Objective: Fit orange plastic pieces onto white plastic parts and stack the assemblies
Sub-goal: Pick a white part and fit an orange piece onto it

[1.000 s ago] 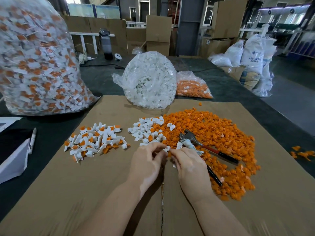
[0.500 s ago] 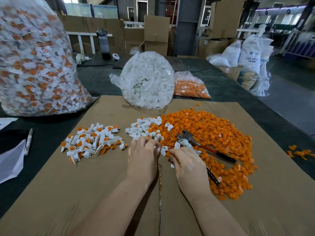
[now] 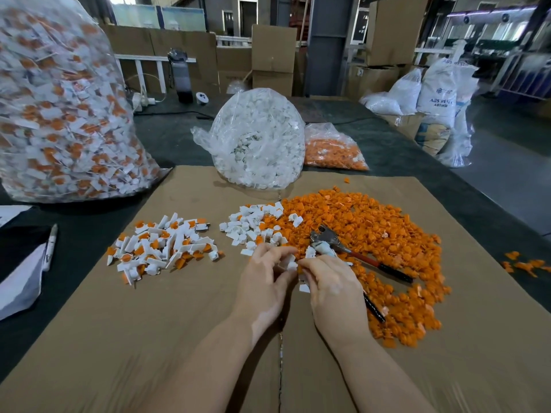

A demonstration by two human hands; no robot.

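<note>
Since the earlier frame the left hand [image 3: 264,281] has drawn back to meet the right hand [image 3: 331,286]; both pinch a white part [image 3: 289,262]. Far bag [image 3: 258,138] holds white parts; left bag [image 3: 59,108] holds assemblies.

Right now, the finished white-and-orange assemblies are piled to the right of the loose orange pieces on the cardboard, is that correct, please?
Not quite: the head view shows the finished assemblies piled to the left of the loose orange pieces, with the loose white parts between them, all on the cardboard.

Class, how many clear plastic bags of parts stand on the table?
3: assemblies bag far left, white-parts bag centre, orange-pieces bag just right of it. Others may be hidden.
</note>
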